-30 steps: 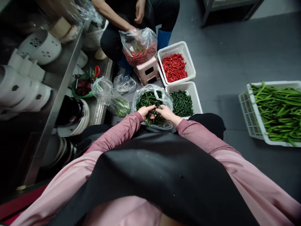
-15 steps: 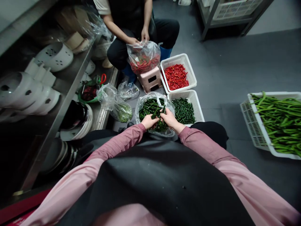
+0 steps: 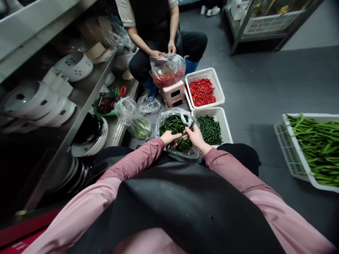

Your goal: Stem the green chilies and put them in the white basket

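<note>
Head view: the left hand [image 3: 170, 138] pinches dark green chillies [image 3: 174, 132] above the open plastic bag [image 3: 162, 116]; the right hand [image 3: 195, 137] pinches another between thumb and fingers; the basket [image 3: 227, 129] of green chillies stands just beside the bag. For clean handling, grip each chilli close to its stem; keep both hands low over the bag; use fingertip pressure only, since the flesh probably bruises.
</note>
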`<state>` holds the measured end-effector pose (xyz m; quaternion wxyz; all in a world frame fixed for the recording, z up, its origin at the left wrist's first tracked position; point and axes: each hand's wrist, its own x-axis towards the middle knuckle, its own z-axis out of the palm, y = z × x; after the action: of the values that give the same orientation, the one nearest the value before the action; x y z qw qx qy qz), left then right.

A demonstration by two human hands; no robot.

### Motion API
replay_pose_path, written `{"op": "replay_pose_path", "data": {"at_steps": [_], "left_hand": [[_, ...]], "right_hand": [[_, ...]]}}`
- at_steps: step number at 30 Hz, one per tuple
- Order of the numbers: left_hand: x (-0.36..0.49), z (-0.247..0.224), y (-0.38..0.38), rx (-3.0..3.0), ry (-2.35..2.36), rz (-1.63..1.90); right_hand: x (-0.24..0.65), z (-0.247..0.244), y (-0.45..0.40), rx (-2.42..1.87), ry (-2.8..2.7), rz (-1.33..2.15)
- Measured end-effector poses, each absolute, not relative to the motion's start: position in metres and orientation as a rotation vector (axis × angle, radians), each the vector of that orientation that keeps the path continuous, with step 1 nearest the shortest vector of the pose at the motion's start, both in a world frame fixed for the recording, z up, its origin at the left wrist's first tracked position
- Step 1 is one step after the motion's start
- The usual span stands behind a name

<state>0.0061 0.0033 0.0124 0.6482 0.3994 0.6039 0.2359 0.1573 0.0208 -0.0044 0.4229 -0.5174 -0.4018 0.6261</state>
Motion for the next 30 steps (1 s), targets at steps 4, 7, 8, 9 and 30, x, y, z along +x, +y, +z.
{"op": "replay_pose_path", "data": {"at_steps": [4,7,8,9,30], "left_hand": [[0.008,0.014,0.002,1.065,1.391,0.537],[0.007,0.019,0.002,1.253,1.395,0.503],[0.006,0.021,0.002,1.314,1.37,0.494],[0.004,0.024,0.001,1.372,1.326,0.477],[-0.005,0.018,0.009,1.017,1.061,0.392]], "right_hand": [[0.158,-0.004,0.019,-1.358,-1.145,1.478],[0.158,-0.004,0.019,-1.351,-1.148,1.521],[0.158,-0.003,0.019,-1.332,-1.119,1.59],[0.158,-0.002,0.018,-1.309,-1.089,1.688],[0.155,0.006,0.016,-1.159,-1.118,1.817]]}}
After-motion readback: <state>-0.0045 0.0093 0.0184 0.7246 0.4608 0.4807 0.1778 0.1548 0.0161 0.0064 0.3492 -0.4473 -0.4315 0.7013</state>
